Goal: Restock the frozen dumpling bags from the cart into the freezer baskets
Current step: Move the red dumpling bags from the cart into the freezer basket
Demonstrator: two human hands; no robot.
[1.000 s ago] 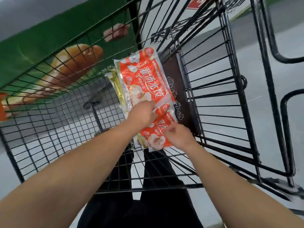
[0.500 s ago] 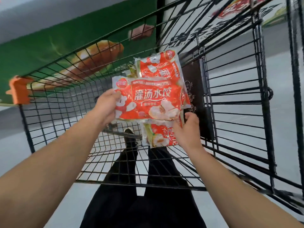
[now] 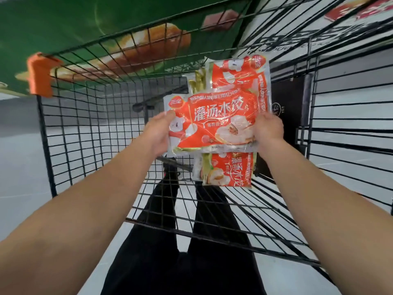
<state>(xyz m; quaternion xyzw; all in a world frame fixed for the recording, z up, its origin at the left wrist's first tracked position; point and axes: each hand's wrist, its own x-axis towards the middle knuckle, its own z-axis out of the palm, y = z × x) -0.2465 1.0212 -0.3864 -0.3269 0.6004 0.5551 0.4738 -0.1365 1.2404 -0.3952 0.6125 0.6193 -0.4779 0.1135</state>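
A red dumpling bag (image 3: pixel 214 124) is held flat and level above the cart (image 3: pixel 70 133) floor, printed face up. Its left edge is gripped by the left hand (image 3: pixel 158 135), thumb on top, the other fingers hidden beneath. Its right edge is gripped by the right hand (image 3: pixel 268 128), fingers curled round the edge.

Under and behind the held bag, a stack of like bags (image 3: pixel 238 77) is seen leaning against the cart's right wall, beside a dark panel (image 3: pixel 287 107). The stack's top end shows above the held bag, its lower end below it. How many bags it holds cannot be told.

An orange corner cap (image 3: pixel 39 74) is fitted on the cart's far left rim. Black trousers (image 3: pixel 161 209) are visible through the wire floor. A green food poster (image 3: pixel 85 28) is seen beyond the cart.
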